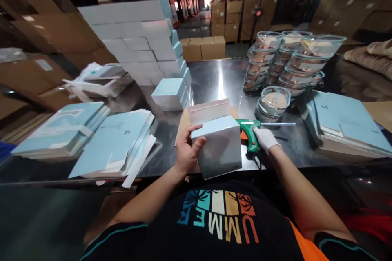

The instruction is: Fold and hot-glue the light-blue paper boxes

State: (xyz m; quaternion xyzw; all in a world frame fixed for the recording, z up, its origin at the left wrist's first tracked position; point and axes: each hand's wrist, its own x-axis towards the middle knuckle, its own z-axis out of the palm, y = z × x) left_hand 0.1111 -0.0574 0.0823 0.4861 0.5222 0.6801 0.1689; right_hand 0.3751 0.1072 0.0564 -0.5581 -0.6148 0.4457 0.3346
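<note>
My left hand [187,149] is closed on the left side of a small carton box [220,151], its thumb and fingers on the edge. The box has a pale blue top and a grey-white side, is tilted toward me, and has a raised flap [210,110] at its far side. To its right, my right hand [266,138], in a white glove, grips the rear of a green glue gun [251,136]. A clear glue stick [278,124] sticks out of the gun's back. The gun's nozzle is hidden behind the box.
Finished-looking boxes [143,40] are piled at the back left. Flat blue cartons lie in stacks at left [113,142] and right [346,122]. Stacked glass bowls [272,104] stand right of centre, with taller stacks behind. A white basket [107,83] sits at the far left.
</note>
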